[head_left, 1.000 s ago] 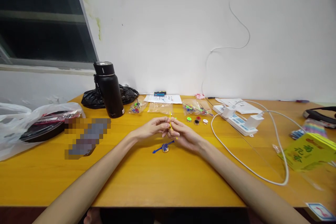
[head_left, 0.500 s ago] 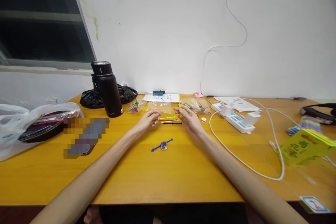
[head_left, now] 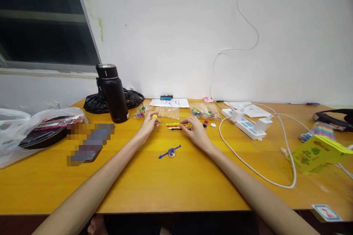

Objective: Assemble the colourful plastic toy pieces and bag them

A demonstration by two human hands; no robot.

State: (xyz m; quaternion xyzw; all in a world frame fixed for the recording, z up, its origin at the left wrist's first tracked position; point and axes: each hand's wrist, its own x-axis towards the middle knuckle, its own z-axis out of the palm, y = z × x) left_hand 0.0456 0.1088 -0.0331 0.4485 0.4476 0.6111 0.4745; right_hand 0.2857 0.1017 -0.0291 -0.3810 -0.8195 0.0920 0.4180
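My left hand [head_left: 149, 126] is raised over the table, thumb and fingers closed on a small yellow round piece [head_left: 154, 116]. To its right, my right hand [head_left: 196, 130] is low over a row of plastic arrows, its thumb and fingertips at the end of a yellow arrow [head_left: 178, 125]. A green arrow [head_left: 171, 124] and a black arrow [head_left: 175, 129] lie alongside; the right fingers partly hide the row. Nearer me lies a blue arrow spinner [head_left: 171, 152] with a clear round base. A red round piece [head_left: 206, 122] and a white round piece [head_left: 213, 126] are beyond my right hand.
Plastic bags of colored parts [head_left: 205, 111] lie behind the hands, with a paper sheet [head_left: 176, 102] and a screwdriver [head_left: 166, 97]. A black bottle [head_left: 112, 95] stands left. On the right are a power strip [head_left: 250, 128], a looping white cable [head_left: 294, 169] and a yellow box [head_left: 317, 154].
My right hand has lowered the upright yellow arrow leftward to the arrow row. My left hand has moved left, away from the row, and the yellow round piece now shows in it.
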